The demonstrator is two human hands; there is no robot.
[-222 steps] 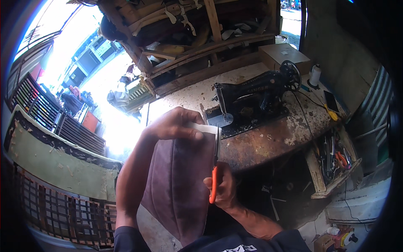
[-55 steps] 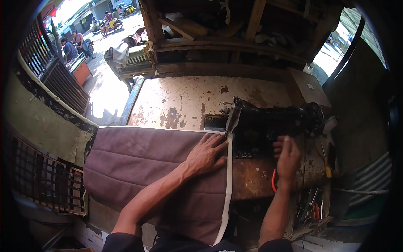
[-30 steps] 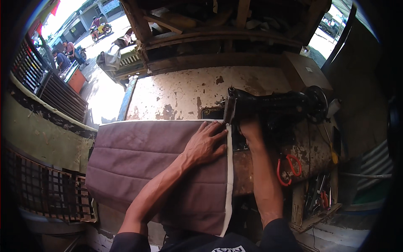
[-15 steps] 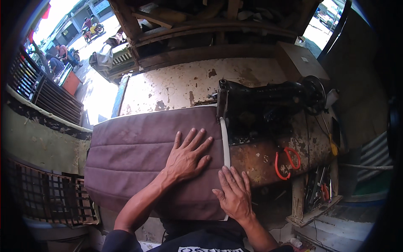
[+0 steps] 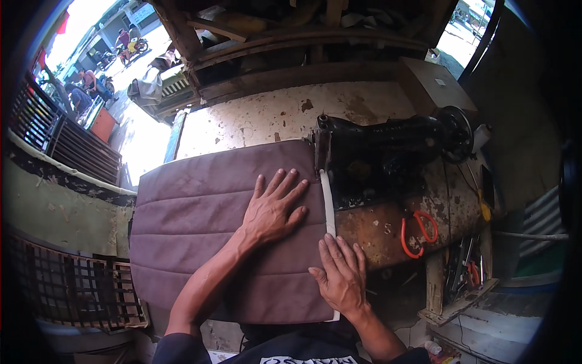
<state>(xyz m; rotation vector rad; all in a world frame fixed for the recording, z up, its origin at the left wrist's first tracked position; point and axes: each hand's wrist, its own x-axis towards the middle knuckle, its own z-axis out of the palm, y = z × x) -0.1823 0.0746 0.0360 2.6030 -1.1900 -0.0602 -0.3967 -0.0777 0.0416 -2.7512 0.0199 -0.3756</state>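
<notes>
My left hand (image 5: 273, 206) lies flat, fingers spread, on a maroon quilted fabric panel (image 5: 176, 212). My right hand (image 5: 339, 273) rests open on the panel's right edge, its fingertips on the white strip (image 5: 327, 200) that runs down that edge and disappears at the needle area (image 5: 322, 158) of a black sewing machine (image 5: 400, 145). The contact under the presser foot is too dark to make out. Right of the strip, orange-handled scissors (image 5: 417, 233) lie on the worn tabletop.
A cardboard box (image 5: 430, 88) sits behind the machine. A white thread spool (image 5: 481, 136) stands by the handwheel. A wooden tool holder (image 5: 433, 291) hangs at lower right. Wooden shelving (image 5: 303, 36) is behind. People (image 5: 91, 88) and motorbikes (image 5: 134, 48) are outside at upper left.
My right hand has come back from beside the needle to the strip's lower part and opened flat. The panel has shifted away from me. Scissors held earlier now lie on the table.
</notes>
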